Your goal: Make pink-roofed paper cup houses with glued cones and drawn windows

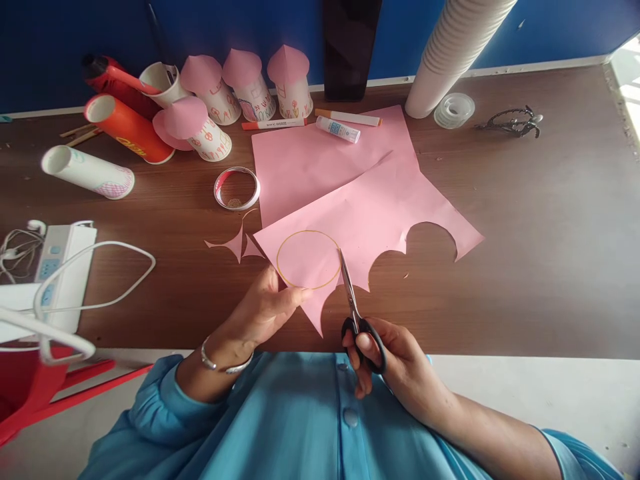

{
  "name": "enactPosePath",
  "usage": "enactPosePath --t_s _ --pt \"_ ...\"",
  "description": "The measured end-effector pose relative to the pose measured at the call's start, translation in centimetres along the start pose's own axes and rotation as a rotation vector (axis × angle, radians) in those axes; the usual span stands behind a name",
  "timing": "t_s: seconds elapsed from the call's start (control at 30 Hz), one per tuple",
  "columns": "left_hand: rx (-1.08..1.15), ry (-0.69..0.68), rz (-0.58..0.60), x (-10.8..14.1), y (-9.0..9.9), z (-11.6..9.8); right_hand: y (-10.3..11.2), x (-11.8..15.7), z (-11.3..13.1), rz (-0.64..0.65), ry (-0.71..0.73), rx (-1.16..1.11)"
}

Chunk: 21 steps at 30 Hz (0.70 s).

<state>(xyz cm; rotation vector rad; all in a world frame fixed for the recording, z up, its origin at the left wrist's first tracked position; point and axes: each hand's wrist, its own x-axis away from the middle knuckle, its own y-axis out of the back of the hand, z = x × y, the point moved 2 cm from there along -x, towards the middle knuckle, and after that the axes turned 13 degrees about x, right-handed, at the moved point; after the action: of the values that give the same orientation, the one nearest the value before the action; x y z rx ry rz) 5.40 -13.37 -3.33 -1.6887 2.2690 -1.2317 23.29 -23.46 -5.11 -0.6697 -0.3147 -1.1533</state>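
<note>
My left hand (270, 303) pinches the near left edge of a pink paper sheet (370, 207), thumb on top. A yellow-brown circle outline (309, 231) is drawn on the sheet close to that hand. My right hand (390, 353) has its fingers through the black handles of a pair of scissors (351, 293). The blades look nearly closed, with their tips on the paper at the right side of the drawn circle. Round bites are cut out of the sheet's near edge. Small pink scraps (233, 245) lie left of the sheet.
Another pink sheet (300, 160) lies beneath, bearing a glue stick (338, 129) and markers. Behind stand decorated paper cups with pink cone tops (289, 65). A tape roll (237, 189) is at left, a tall cup stack (455, 53) at back right, and a power strip (63, 267) with cables far left.
</note>
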Motion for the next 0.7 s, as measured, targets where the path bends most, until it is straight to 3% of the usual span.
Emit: enactPosePath --t_s 0.33,0.57,0.7 --pt "-0.12 0.012 0.038 -0.14 0.12 0.26 -0.08 0.0 0.02 0.001 0.005 -0.022" --pt "-0.083 -0.003 0.003 -0.29 0.13 0.02 0.01 0.04 -0.11 0.001 0.007 -0.034" --pt "-0.177 -0.085 -0.083 -0.93 0.4 -0.29 0.06 0.1 -0.19 0.015 -0.009 -0.029"
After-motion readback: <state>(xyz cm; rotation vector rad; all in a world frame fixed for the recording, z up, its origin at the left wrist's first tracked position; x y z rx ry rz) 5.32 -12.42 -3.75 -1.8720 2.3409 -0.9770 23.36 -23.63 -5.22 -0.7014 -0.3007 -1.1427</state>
